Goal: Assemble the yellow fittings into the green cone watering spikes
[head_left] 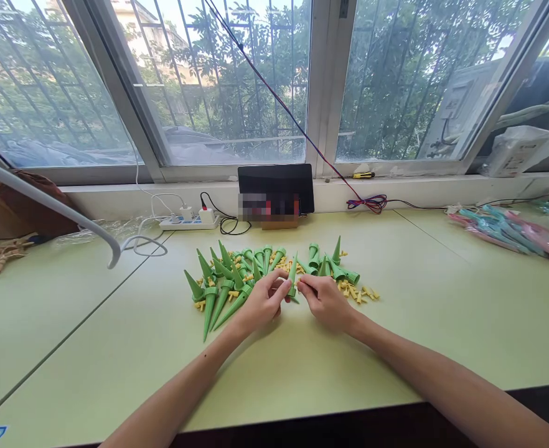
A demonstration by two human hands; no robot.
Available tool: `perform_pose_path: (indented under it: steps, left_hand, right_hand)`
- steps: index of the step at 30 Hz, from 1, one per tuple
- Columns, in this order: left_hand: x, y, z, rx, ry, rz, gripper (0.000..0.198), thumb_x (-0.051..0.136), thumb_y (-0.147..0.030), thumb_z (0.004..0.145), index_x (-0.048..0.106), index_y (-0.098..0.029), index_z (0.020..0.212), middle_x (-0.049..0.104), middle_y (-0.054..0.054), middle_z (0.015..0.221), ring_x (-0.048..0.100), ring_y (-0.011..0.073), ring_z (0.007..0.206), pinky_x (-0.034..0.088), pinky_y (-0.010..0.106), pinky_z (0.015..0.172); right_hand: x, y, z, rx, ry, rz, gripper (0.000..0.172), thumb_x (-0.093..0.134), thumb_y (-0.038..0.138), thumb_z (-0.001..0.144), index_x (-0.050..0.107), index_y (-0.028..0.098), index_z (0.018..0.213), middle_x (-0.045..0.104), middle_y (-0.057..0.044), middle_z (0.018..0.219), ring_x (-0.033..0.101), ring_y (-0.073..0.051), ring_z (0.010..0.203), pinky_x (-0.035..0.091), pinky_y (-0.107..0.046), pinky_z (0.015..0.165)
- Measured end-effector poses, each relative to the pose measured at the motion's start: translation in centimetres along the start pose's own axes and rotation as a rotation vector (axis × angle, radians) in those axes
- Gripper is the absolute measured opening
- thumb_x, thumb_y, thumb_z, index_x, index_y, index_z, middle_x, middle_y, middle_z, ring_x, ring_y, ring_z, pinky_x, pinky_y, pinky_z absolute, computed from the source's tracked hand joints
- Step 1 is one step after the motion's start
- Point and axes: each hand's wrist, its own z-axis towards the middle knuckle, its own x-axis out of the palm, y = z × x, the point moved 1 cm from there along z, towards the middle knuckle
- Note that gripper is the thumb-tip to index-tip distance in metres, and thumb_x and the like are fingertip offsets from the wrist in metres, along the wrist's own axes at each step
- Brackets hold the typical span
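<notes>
My left hand (266, 301) grips a green plant watering spike (293, 269), its tip pointing up. Close beside it, my right hand (325, 300) is closed in a pinch on a small yellow valve (297, 284), mostly hidden by the fingertips, at the lower part of the spike. I cannot tell whether the two parts touch. To the left of my hands lies a pile of green spikes (222, 298), with yellow valves scattered among them. More green spikes (349, 275) and a loose heap of yellow valves (356, 292) lie beyond and right of my right hand.
A dark tablet (277, 180) leans on a small stand by the window wall. A white power strip (190, 221) with cables sits at the back left. A white curved tube (69, 199) crosses the left side. Bagged pink and teal items (508, 230) lie at the right.
</notes>
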Motion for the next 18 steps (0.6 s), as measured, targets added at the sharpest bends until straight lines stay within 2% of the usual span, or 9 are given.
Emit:
perform_pose_path:
  steps: [2,4,9,12,18]
  left_hand:
    - [0.00,-0.01,-0.04,0.027,-0.008,0.042,0.037,0.050,-0.055,0.093,0.052,-0.019,0.103,0.059,0.000,0.073,0.057,0.0123,0.054,0.037,0.018,0.038]
    - [-0.01,-0.05,-0.07,0.053,-0.021,0.092,0.036,0.050,-0.053,0.094,0.053,-0.019,0.106,0.061,0.000,0.074,0.054,0.0109,0.053,0.038,0.018,0.041]
    - [-0.08,-0.02,-0.01,0.115,-0.087,0.232,0.034,0.053,-0.046,0.093,0.056,-0.019,0.114,0.060,0.000,0.081,0.041,0.0064,0.048,0.036,0.020,0.046]
    - [-0.07,0.07,0.08,0.157,-0.104,0.302,0.035,0.053,-0.042,0.093,0.059,-0.019,0.118,0.059,0.000,0.082,0.037,0.0063,0.050,0.033,0.020,0.048]
    - [0.05,0.21,0.19,0.193,-0.120,0.358,0.036,0.052,-0.040,0.093,0.061,-0.018,0.121,0.058,0.000,0.081,0.038,0.0072,0.052,0.034,0.020,0.051]
  right_hand:
    - [-0.04,0.06,0.07,0.022,-0.011,0.042,0.036,0.044,0.035,0.097,0.039,0.021,0.064,0.040,0.003,0.058,0.034,-0.013,0.054,0.025,-0.028,0.056]
    - [-0.04,-0.02,0.20,0.099,-0.001,0.139,0.037,0.046,0.039,0.095,0.043,0.021,0.063,0.041,0.003,0.056,0.035,-0.012,0.052,0.026,-0.028,0.053]
    - [0.15,-0.36,0.53,0.500,0.152,0.730,0.035,0.057,0.048,0.087,0.051,0.020,0.066,0.025,0.010,0.045,0.034,-0.010,0.039,0.024,-0.024,0.041]
    - [0.07,-0.37,0.63,0.676,0.185,0.961,0.032,0.066,0.043,0.080,0.052,0.018,0.065,0.025,0.011,0.046,0.032,-0.007,0.040,0.021,-0.021,0.038]
    - [0.04,-0.74,0.63,0.697,0.180,1.009,0.030,0.068,0.039,0.079,0.053,0.017,0.065,0.027,0.011,0.045,0.035,-0.006,0.040,0.023,-0.019,0.037]
